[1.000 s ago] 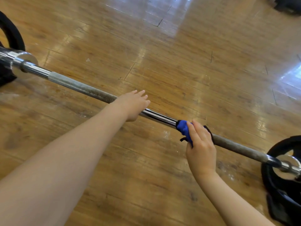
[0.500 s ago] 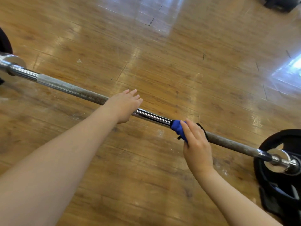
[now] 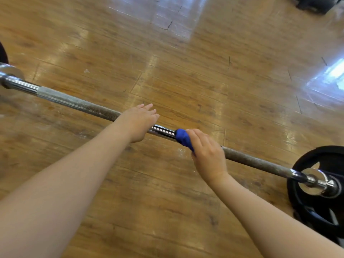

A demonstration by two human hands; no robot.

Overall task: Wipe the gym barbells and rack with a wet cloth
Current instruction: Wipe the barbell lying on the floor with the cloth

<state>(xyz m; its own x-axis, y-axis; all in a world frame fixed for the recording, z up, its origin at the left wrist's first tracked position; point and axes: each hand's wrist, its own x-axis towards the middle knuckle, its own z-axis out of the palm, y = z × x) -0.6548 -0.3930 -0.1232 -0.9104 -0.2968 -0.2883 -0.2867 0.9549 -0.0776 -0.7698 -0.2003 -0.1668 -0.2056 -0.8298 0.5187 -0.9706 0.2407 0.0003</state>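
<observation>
A long steel barbell [image 3: 78, 103] runs from the left edge down to the lower right, just above the wooden floor. My left hand [image 3: 138, 121] rests on top of the bar near its middle, fingers straight. To its right, my right hand [image 3: 208, 155] grips a blue cloth [image 3: 183, 139] wrapped round the bar, where the smooth chrome centre meets the rough knurled part. Most of the cloth is hidden under my fingers.
A black weight plate [image 3: 320, 205] sits on the bar's right sleeve at the lower right. Part of another plate shows at the left edge [image 3: 2, 54]. A dark object [image 3: 314, 4] lies on the floor at the top right. Glossy wooden floor [image 3: 186, 62] lies all around.
My right hand and the blue cloth have slid a little left along the bar towards my left hand. The view has shifted right, so the right plate shows more.
</observation>
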